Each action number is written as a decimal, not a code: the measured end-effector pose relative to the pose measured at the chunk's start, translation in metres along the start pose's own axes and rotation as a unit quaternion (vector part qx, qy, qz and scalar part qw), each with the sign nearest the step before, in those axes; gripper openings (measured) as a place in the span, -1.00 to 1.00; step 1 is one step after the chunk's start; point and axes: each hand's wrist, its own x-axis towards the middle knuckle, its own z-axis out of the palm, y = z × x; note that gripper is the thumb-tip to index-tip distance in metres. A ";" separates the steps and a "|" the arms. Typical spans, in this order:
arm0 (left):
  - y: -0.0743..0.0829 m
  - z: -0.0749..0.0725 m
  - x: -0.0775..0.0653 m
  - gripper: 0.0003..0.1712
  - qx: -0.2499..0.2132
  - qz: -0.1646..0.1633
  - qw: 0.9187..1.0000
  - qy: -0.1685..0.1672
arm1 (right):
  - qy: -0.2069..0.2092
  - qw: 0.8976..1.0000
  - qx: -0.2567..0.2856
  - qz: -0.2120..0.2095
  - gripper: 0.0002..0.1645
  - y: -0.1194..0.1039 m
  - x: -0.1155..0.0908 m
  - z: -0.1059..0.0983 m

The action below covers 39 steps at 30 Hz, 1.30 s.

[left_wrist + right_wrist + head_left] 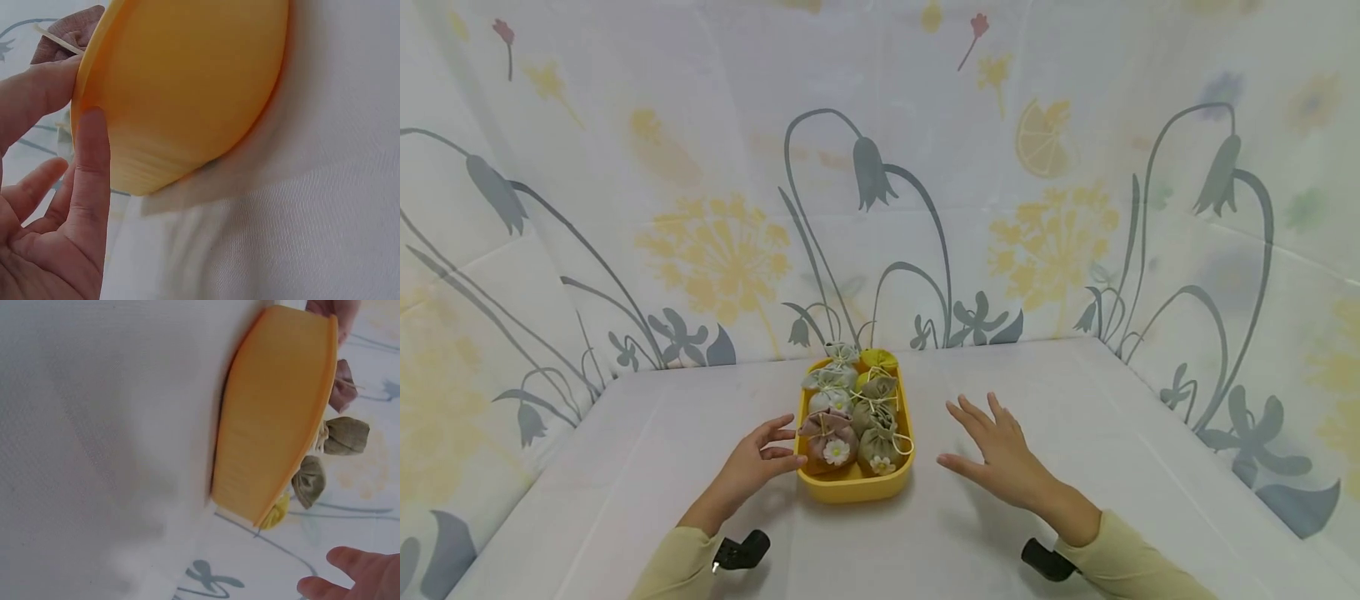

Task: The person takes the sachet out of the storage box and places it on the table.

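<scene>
A yellow rectangular tub (855, 492) stands on the white-covered table, packed with several small drawstring pouches. A mauve pouch (829, 442) with a white daisy and an olive pouch (880, 446) with a flower sit at its near end. Pale grey pouches (831, 387) and a yellow-green pouch (877, 359) lie farther back. My left hand (754, 458) is at the tub's near left side, its fingers loosely extended and fingertips right at the rim. On the right, my right hand (1000, 454) hovers apart from the tub with its fingers spread, holding nothing.
White tablecloth (1150, 500) covers the table, and a flower-printed cloth (925, 250) hangs behind and at both sides. A black wrist-worn device (742, 550) shows below the left wrist, and another black device (1047, 560) below the right one.
</scene>
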 end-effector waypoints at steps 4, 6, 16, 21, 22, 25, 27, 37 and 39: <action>-0.002 0.000 0.000 -0.17 -0.027 -0.008 1.000 -0.009 | -0.007 1.000 0.019 0.003 -0.08 -0.004 0.004 0.003; -0.003 -0.001 0.000 -0.18 -0.037 -0.012 0.999 -0.012 | -0.013 0.999 0.028 0.006 -0.08 -0.006 0.006 0.005; -0.001 0.001 -0.001 -0.21 -0.074 -0.018 0.997 -0.009 | -0.042 0.993 0.105 0.030 -0.09 -0.019 0.018 0.008; -0.003 0.002 -0.001 -0.22 -0.087 -0.019 0.996 -0.011 | -0.046 0.989 0.133 0.045 -0.11 -0.025 0.024 0.010; -0.004 0.002 0.000 -0.22 -0.089 -0.019 0.996 -0.012 | -0.046 0.988 0.137 0.048 -0.12 -0.026 0.026 0.011; -0.005 0.003 0.001 -0.23 -0.092 -0.018 0.996 -0.010 | -0.049 0.986 0.152 0.056 -0.13 -0.029 0.030 0.012; -0.005 0.003 0.001 -0.23 -0.093 -0.018 0.995 -0.010 | -0.051 0.984 0.161 0.062 -0.15 -0.032 0.033 0.013; -0.004 0.003 -0.001 -0.24 -0.093 -0.022 0.995 -0.008 | -0.068 0.972 0.213 0.076 -0.29 -0.041 0.046 0.021; -0.004 0.003 -0.001 -0.24 -0.094 -0.022 0.995 -0.007 | -0.071 0.969 0.229 0.060 -0.32 -0.041 0.049 0.022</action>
